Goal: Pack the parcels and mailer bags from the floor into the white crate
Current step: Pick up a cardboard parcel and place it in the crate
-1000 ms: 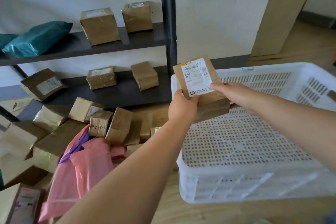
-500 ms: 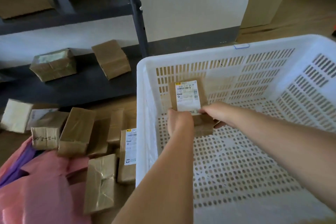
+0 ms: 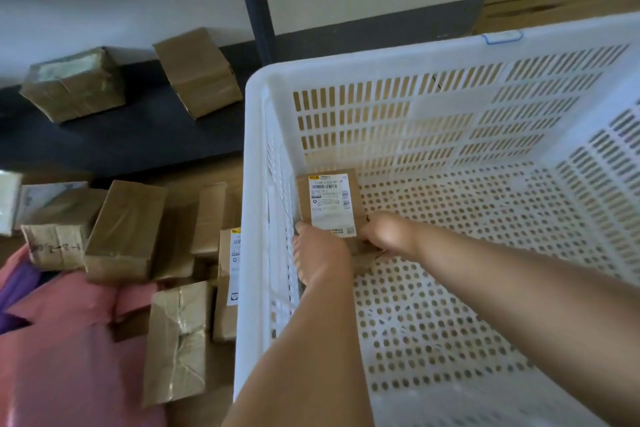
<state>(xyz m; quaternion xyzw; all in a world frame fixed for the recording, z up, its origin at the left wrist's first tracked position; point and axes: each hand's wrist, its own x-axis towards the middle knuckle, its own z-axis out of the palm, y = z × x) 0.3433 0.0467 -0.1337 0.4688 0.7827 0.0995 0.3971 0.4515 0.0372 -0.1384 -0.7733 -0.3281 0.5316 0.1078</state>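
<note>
A small brown cardboard parcel [image 3: 330,198] with a white shipping label sits low in the far left corner of the white perforated crate [image 3: 433,55]. My left hand [image 3: 320,253] grips its near left edge and my right hand [image 3: 388,232] grips its near right edge, both inside the crate. Whether the parcel rests on the crate floor is unclear. Left of the crate, several taped brown parcels [image 3: 124,229] lie heaped on the floor, with a pink mailer bag [image 3: 69,340] at the lower left and a purple bag [image 3: 17,288] beside it.
A dark low shelf [image 3: 145,139] at the back left carries two brown boxes [image 3: 197,73]. A black upright shelf post [image 3: 252,0] stands just behind the crate's far left corner. Wooden floor shows at the top right.
Both hands carried the labelled parcel over the crate rim and down into its far left corner. My view tilted downward and closer to the crate.
</note>
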